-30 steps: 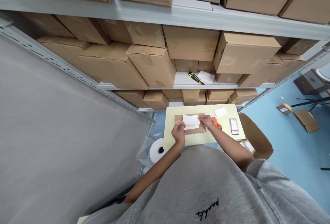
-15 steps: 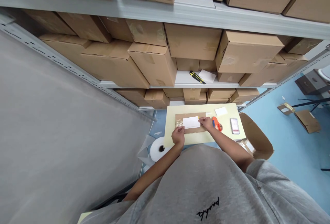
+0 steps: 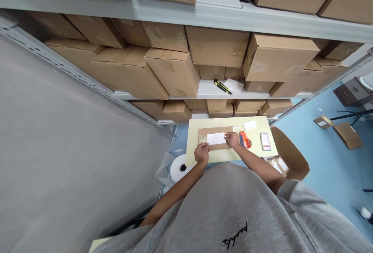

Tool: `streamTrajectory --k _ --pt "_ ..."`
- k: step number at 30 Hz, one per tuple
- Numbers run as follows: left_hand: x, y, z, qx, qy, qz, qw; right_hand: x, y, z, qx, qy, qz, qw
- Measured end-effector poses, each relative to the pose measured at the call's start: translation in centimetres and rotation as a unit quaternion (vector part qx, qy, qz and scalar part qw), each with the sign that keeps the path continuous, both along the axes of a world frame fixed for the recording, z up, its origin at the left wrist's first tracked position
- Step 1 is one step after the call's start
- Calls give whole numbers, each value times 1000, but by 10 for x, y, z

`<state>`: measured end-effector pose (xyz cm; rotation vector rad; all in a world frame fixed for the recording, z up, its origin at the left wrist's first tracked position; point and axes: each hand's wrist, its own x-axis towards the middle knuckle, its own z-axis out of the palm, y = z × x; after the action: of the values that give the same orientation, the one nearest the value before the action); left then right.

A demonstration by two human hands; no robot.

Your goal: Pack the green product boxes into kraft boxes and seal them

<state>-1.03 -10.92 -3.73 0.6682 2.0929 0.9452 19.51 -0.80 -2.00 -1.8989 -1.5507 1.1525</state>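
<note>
A white label [image 3: 216, 138] lies over a flat cardboard package [image 3: 220, 147], whose left end is covered with shiny clear tape. At the label's lower left corner, my left hand [image 3: 201, 153] is closed, thumb and fingertips pinched together on it. My right hand [image 3: 232, 139] pinches the label's right edge, where a small yellow bit shows. Just right of that hand is an orange and blue tape dispenser [image 3: 244, 139]. The package rests on a pale yellow table [image 3: 194, 125].
A phone [image 3: 265, 142] and a white paper stack [image 3: 250, 125] lie on the table's right side. Beside it stands an open carton [image 3: 287, 148] with parcels inside. A white roll [image 3: 176, 168] is at the lower left. Shelved boxes and a yellow-black utility knife [image 3: 222, 87] are ahead.
The label's lower edge has settled, and it looks flatter against the package. Both hands have hardly moved. A blurred white and dark shape has appeared at the far lower right.
</note>
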Motion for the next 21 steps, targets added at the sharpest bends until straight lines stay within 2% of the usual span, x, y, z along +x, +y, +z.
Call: streamTrajectory --k 10,16,19,21 --pt "-3 3 24 -51 60 -50 996 -4 -4 6 14 -21 17 1000" --pt "-11 11 26 -78 162 -120 976 -6 -6 11 30 -89 82 992" --pt "-14 12 25 -46 202 -175 962 -7 -7 13 42 -128 116 984" --pt "-16 13 24 13 247 -244 938 -7 -9 16 52 -150 136 978"
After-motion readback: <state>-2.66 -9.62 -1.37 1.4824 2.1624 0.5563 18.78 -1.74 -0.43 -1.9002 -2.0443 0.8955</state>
